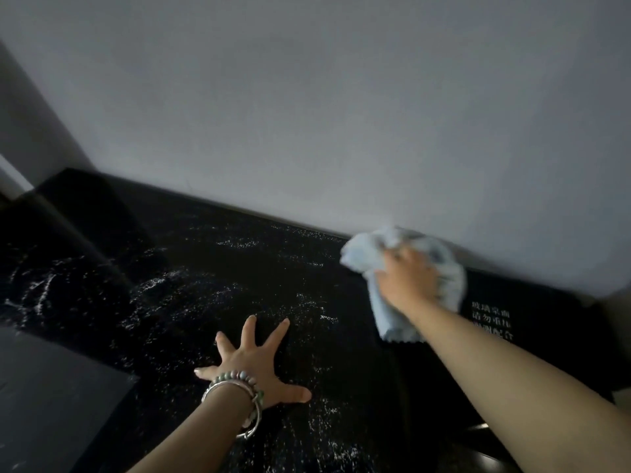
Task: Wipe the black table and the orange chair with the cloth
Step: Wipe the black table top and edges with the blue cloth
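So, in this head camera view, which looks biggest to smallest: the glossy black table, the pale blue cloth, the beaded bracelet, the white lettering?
1. Glossy black table, by far the largest.
2. Pale blue cloth, bunched under the right hand.
3. White lettering and beaded bracelet on the left wrist look alike; the bracelet sits nearer the camera, so I won't rank them.

White Chinese characters [491, 319] are printed on the black table [239, 261] near its right end — three short rows, too blurred to read with confidence. No other text, brand or number is visible.
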Demonstrator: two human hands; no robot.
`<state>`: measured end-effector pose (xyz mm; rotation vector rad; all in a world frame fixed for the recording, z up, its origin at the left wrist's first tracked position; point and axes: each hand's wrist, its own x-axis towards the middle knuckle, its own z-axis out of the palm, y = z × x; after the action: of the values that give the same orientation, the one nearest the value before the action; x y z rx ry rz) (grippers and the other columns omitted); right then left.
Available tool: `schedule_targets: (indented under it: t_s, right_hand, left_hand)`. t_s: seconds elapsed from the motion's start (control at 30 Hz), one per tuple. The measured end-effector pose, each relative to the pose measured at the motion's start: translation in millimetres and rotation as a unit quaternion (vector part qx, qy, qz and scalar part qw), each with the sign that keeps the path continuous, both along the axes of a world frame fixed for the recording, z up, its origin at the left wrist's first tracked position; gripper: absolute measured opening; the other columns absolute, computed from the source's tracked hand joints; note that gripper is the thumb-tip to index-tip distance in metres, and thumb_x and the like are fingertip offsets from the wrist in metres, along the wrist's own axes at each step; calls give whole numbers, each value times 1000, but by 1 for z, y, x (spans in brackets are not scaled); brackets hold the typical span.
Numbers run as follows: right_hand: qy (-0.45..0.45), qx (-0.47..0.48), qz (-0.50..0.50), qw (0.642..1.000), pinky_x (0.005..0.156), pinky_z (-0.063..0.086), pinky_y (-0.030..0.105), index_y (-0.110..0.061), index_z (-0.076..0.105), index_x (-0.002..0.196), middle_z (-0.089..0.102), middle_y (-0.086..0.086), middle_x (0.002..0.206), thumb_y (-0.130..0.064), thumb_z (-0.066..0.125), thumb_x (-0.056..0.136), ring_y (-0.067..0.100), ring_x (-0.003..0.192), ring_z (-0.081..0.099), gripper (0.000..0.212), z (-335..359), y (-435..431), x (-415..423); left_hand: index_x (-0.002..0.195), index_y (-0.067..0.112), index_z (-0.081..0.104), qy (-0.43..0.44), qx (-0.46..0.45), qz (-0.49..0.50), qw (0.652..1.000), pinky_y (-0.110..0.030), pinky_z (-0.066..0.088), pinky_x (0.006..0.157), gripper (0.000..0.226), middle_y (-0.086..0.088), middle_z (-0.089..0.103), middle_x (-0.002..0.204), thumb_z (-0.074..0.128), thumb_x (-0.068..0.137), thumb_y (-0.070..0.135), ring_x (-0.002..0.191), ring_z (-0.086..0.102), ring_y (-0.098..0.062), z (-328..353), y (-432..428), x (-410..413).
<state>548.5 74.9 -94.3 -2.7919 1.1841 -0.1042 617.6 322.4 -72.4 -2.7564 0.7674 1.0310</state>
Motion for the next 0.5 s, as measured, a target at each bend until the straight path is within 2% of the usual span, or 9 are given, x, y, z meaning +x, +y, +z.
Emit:
schedule_targets:
  t_s: [0.07,0.1,0.17,0.27,0.3,0.33,0.43,0.47,0.5]
  right_hand:
    - [-27,57,-165,984,96,36,49,-29,35,138,33,10,142,-37,42,94,36,126,34,45,6,-9,-10]
    - [-15,51,-176,983,96,35,50,-31,32,138,30,10,142,-39,41,94,35,127,33,45,8,0,-10]
    - [0,27,-88,996,96,34,48,-36,29,139,27,9,143,-41,41,94,34,127,30,47,8,29,-8]
    - [16,-20,135,991,97,36,43,-35,32,140,32,5,140,-43,40,94,30,125,34,47,-1,46,-18]
    - [23,-28,142,989,96,37,43,-34,32,140,33,5,139,-44,40,94,30,124,36,48,-2,35,-21]
    - [31,-24,102,994,94,38,43,-34,33,139,34,6,139,-43,41,94,31,124,37,47,0,21,-24]
    - [-21,35,-130,991,95,36,48,-33,36,135,33,7,139,-42,40,94,33,125,34,43,4,-5,-29]
    - [-16,35,-145,989,97,34,50,-33,34,136,31,7,141,-43,40,94,34,126,32,44,6,-1,-29]
    - [3,22,-114,993,98,33,50,-34,32,138,29,7,143,-44,40,93,34,127,31,46,4,7,-29]
  left_hand:
    - [137,59,-13,-3,-1,-1,1000,-72,20,104,113,8,-23,153,65,58,76,140,-14,-43,0,0,1]
    - [137,59,-13,-4,-1,-1,1000,-72,20,103,114,8,-22,153,66,57,76,140,-13,-43,0,0,2]
    - [137,59,-13,-1,-3,3,1000,-72,20,103,114,8,-22,153,66,56,76,140,-12,-43,0,-1,2]
    - [137,60,-12,-6,-6,5,1000,-73,19,103,114,8,-21,153,67,56,76,139,-13,-42,0,-1,2]
    - [138,59,-12,-5,-6,5,1000,-73,19,103,114,8,-21,153,66,56,76,140,-13,-42,-1,0,2]
    - [138,59,-12,-5,-5,4,1000,-73,19,103,114,8,-22,153,66,56,76,140,-13,-43,-2,0,1]
    - [138,58,-13,-6,-3,0,1000,-73,18,103,114,8,-23,153,65,56,78,140,-14,-43,-2,1,1]
    - [138,58,-13,-6,-2,-1,1000,-73,17,103,115,8,-23,153,65,56,78,140,-14,-43,-3,1,2]
    - [138,58,-14,-5,-1,-1,1000,-73,17,103,115,8,-23,153,64,56,78,140,-14,-43,-3,1,3]
